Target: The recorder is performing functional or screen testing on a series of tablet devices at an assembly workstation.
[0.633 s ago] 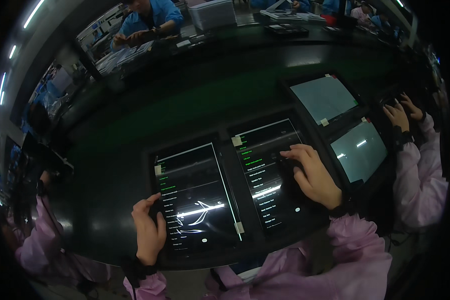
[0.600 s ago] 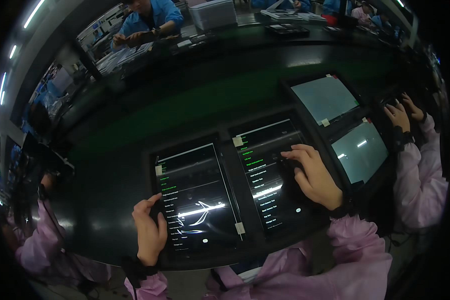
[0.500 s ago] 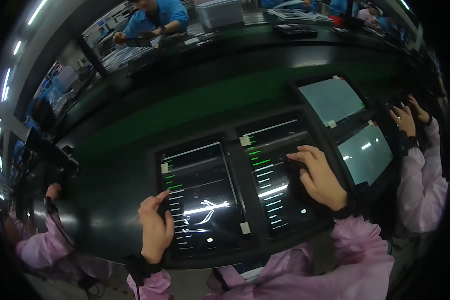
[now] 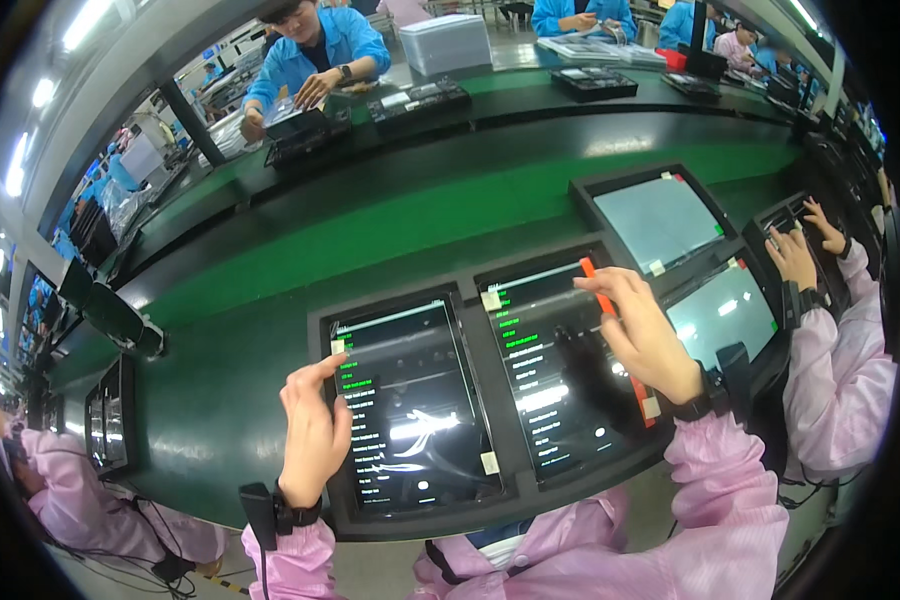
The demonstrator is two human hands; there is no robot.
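Observation:
Two tablets lie side by side in black frames (image 4: 420,520) on the bench before me. On the left tablet (image 4: 425,385) and the right tablet (image 4: 545,350), dark screens show lists with green and white lines. My left hand (image 4: 315,425) holds nothing; its outstretched index finger is at the left tablet's upper left edge, by a pale sticker. Over the right tablet's right side is my right hand (image 4: 645,335), fingers extended and apart, holding nothing. A red-orange strip (image 4: 642,395) runs along that tablet's right edge, partly hidden by this hand. Whether the fingertips touch glass I cannot tell.
Two pale-screened tablets (image 4: 660,222) in black frames stand to the right. Beyond them another person's hands (image 4: 795,255) work on a device. A raised black ledge (image 4: 420,140) crosses behind the green bench (image 4: 390,245). Across it a person in blue handles a device. A black stand (image 4: 115,310) is at left.
The picture is brighter. My left hand has shifted slightly up along the left tablet's edge. My right hand has barely moved. The red-orange strip now shows on the right tablet.

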